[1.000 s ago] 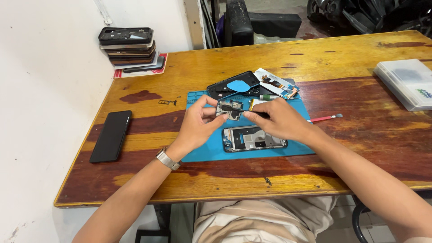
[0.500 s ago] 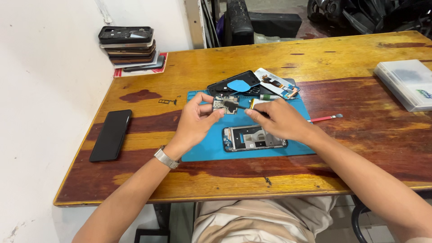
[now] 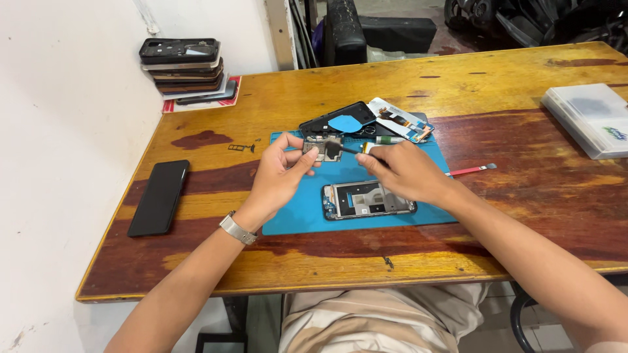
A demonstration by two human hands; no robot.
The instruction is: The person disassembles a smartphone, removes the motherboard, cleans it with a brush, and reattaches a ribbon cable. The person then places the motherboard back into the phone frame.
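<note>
Left hand point(image 3: 278, 176) has raised the pinched small circuit board point(image 3: 318, 148) toward the blue mat's point(image 3: 294, 216) far edge; right hand point(image 3: 405, 173) keeps its pinched dark tool point(image 3: 345, 150) on it.

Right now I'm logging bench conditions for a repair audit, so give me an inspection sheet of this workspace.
Surface: worn wooden table with blue work mat.
Job's things: small circuit board; thin dark tool; opened phone frame on the mat.
Clutter: black phone, stack of phones, clear plastic box, red-handled tool.
Hands: left hand holds the board; right hand holds the tool.
Cables: nothing seen.
Surroundings: white wall on the left.
</note>
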